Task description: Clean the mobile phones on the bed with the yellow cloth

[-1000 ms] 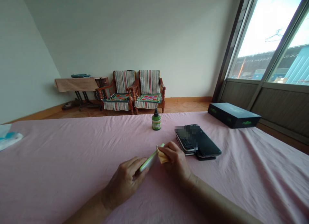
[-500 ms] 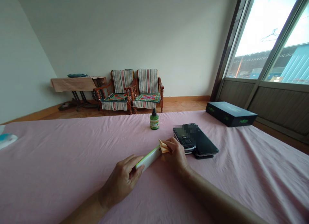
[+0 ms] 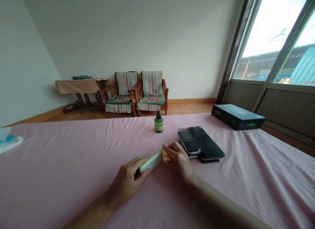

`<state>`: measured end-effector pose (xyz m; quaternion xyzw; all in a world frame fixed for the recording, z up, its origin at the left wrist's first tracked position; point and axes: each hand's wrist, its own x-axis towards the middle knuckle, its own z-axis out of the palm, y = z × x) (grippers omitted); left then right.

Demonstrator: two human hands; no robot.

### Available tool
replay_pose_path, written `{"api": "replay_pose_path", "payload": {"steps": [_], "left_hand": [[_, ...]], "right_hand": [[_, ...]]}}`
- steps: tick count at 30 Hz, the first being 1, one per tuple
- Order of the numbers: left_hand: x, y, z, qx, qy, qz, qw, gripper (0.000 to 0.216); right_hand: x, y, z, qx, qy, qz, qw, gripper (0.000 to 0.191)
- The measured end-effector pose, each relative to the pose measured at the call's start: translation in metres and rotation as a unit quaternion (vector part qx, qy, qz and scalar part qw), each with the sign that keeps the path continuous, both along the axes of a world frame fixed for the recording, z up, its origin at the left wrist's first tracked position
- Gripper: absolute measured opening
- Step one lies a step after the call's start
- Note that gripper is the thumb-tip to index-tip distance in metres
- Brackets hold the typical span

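Note:
My left hand point(image 3: 130, 178) is closed on the near-left end of a slim white phone point(image 3: 154, 163) with a lime-green edge, tilted above the pink sheet. A folded pale-yellow cloth point(image 3: 166, 155) is pinched in my right hand point(image 3: 180, 161) and pressed against the far-right end of the phone, hiding that end. Just beyond my right hand lies a keypad phone point(image 3: 192, 146) among stacked dark devices, with a larger black tablet-like device point(image 3: 208, 143) beside it. A green bottle point(image 3: 158, 124) with a black top stands upright further back.
The pink sheet point(image 3: 73, 156) covers the surface and is wrinkled at the right. A black box point(image 3: 237, 116) sits at the back right. At the left edge lies a white and blue packet point(image 3: 11, 143). Two wooden armchairs point(image 3: 152, 91) stand against the wall.
The cloth in my right hand has shifted slightly down around the phone's end, and my fingers have closed further over it. The whole view has moved a little, with things appearing slightly further right.

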<state>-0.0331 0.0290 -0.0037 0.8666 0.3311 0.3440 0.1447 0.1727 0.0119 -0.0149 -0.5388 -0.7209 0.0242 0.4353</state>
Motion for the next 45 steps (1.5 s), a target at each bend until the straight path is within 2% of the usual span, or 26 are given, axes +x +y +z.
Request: {"api": "replay_pose_path", "payload": {"steps": [4,7,13,18,21,25,34,40,45], "left_hand": [[0.002,0.0,0.002,-0.03,0.0,-0.009,1.0,0.019],[0.001,0.001,0.001,-0.04,-0.006,-0.017,0.999,0.019],[-0.001,0.002,-0.001,-0.037,0.008,0.008,0.999,0.017],[-0.002,0.003,-0.003,-0.029,0.002,-0.006,1.0,0.029],[-0.003,0.006,-0.007,-0.002,-0.005,0.001,1.0,0.039],[-0.003,0.009,-0.011,0.012,-0.008,0.017,1.0,0.042],[-0.007,0.01,-0.01,-0.002,0.005,-0.01,1.0,0.041],[-0.009,0.013,-0.014,-0.012,0.015,-0.028,0.999,0.04],[-0.008,0.012,-0.011,0.017,0.03,-0.033,0.999,0.039]], "right_hand": [[-0.018,-0.016,-0.003,0.044,-0.063,0.08,0.994,0.037],[-0.024,-0.019,-0.005,0.043,-0.085,0.116,0.989,0.037],[-0.009,-0.007,-0.006,0.021,-0.066,0.021,0.997,0.039],[-0.017,-0.01,-0.007,0.024,-0.061,0.086,0.994,0.039],[-0.016,-0.005,-0.008,-0.007,-0.048,0.04,0.998,0.041],[-0.006,0.006,-0.006,-0.039,-0.035,-0.017,0.998,0.04],[0.0,0.009,-0.003,-0.089,0.012,-0.056,0.994,0.032],[0.003,0.011,-0.004,-0.12,0.02,-0.069,0.99,0.018],[0.004,0.009,-0.005,-0.128,0.018,-0.07,0.989,0.017]]}}
